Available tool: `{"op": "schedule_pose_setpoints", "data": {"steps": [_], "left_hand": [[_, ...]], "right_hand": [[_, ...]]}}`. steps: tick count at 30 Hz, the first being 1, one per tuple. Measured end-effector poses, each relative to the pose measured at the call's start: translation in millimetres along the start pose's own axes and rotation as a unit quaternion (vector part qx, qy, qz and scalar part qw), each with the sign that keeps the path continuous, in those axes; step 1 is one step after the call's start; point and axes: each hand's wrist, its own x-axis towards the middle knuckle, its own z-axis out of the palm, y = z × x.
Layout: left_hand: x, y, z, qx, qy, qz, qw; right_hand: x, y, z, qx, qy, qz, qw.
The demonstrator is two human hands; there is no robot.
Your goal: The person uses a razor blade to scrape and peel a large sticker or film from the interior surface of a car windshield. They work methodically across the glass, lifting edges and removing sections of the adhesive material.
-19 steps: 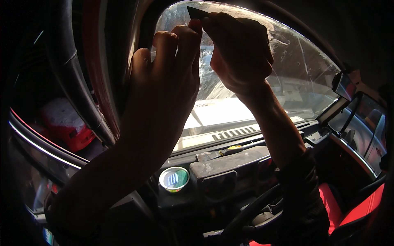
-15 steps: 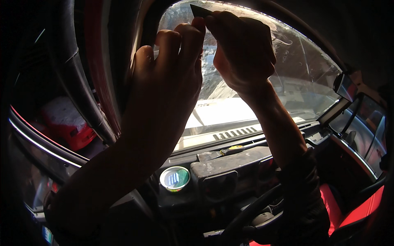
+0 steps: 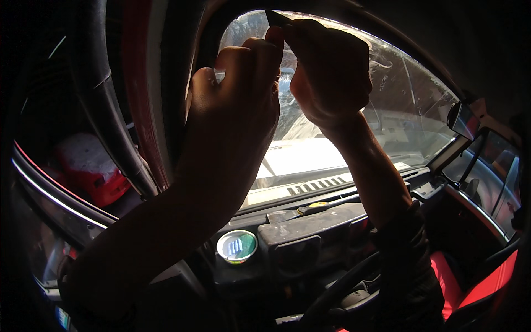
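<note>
Both my arms are raised to the upper left part of a vehicle's windshield (image 3: 409,83), whose glass is streaked and smeared. In my right hand (image 3: 332,72) is a dark, flat blade with a pointed corner (image 3: 274,19), its tip near the top edge of the glass. Close beside it, my left hand (image 3: 238,88) has its fingers bent toward the glass and frame. The left fingertips are hidden, and both hands are in deep shadow.
Below, a yellow-and-black-handled scraper (image 3: 312,208) lies on the dashboard (image 3: 310,224), with a round tub (image 3: 237,247) to its left. A steering wheel (image 3: 343,285) and red seat (image 3: 492,282) are lower right. A dark pipe (image 3: 108,99) stands at left; a mirror (image 3: 464,120) hangs right.
The view has shifted slightly, so hands, blade and windshield all appear a little lower and farther right. Both hands keep the same pose at the glass.
</note>
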Motion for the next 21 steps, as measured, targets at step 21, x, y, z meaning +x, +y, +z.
{"op": "schedule_pose_setpoints", "data": {"steps": [21], "left_hand": [[-9,0,-2,-0.052,-0.015,0.044,0.998]], "right_hand": [[-15,-9,-38,-0.096,-0.177,0.041,0.979]]}}
